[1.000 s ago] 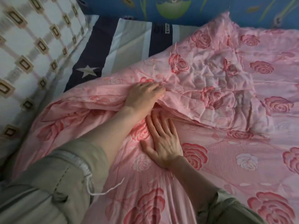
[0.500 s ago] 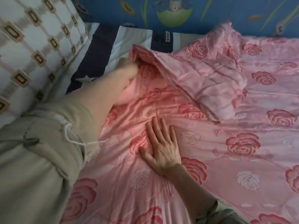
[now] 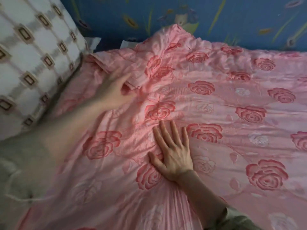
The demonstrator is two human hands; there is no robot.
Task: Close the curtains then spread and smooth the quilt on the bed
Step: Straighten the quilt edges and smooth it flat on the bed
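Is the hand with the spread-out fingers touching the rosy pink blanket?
Touching. The head view shows the right hand lying flat on the pink quilt, fingers spread, with cloth wrinkling beside its thumb.

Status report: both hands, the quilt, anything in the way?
Right hand flat on pink rose-printed quilt. Left hand blurred at rumpled fold, grip unclear. White brown-patterned pillow abuts quilt.

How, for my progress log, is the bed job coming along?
Done: the quilt lies spread up to the pillow. In hand: right hand presses it flat; blurred left hand at the rumpled edge. Left: creases there. Curtains aren't in view.
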